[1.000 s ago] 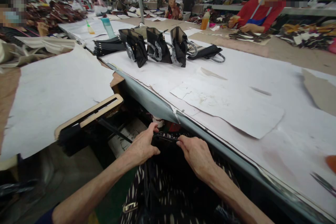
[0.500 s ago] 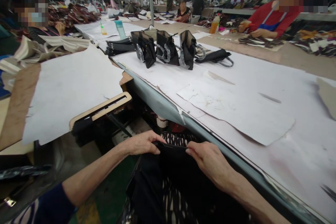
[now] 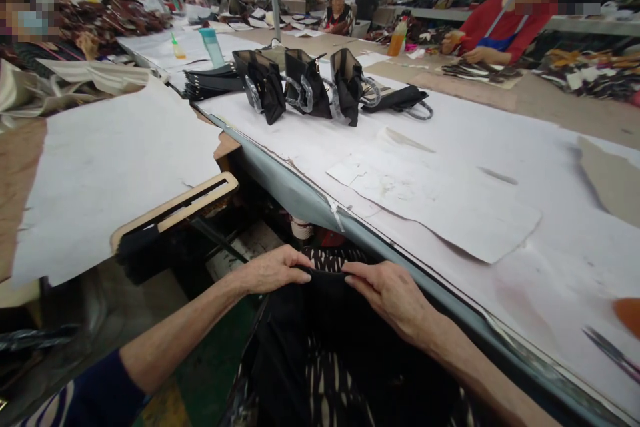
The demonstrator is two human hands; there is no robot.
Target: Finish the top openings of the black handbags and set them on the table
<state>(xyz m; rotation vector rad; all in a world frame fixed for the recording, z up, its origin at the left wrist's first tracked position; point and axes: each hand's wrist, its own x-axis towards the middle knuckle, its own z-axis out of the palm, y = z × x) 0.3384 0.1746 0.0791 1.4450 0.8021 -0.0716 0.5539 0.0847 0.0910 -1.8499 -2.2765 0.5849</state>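
A black fabric piece (image 3: 327, 307) hangs over my lap, its upper edge stretched between my two hands. My left hand (image 3: 280, 268) pinches that edge between thumb and fingers on the left. On the right, my right hand (image 3: 385, 290) pinches the same edge. Patterned black-and-white clothing (image 3: 330, 380) shows beneath the dark cloth. The fabric is too dark to tell its full shape or whether it is part of a bag.
Several black bags (image 3: 303, 83) with wrapped handles stand on the white-covered table (image 3: 450, 180). A wooden slotted frame (image 3: 175, 210) juts out at left. Scissors (image 3: 613, 350) lie at the right edge. A person in a red top (image 3: 495, 30) works across the table.
My view has shifted slightly, so the table and bags sit further left and higher. Both hands still pinch the fabric edge, a little closer together.
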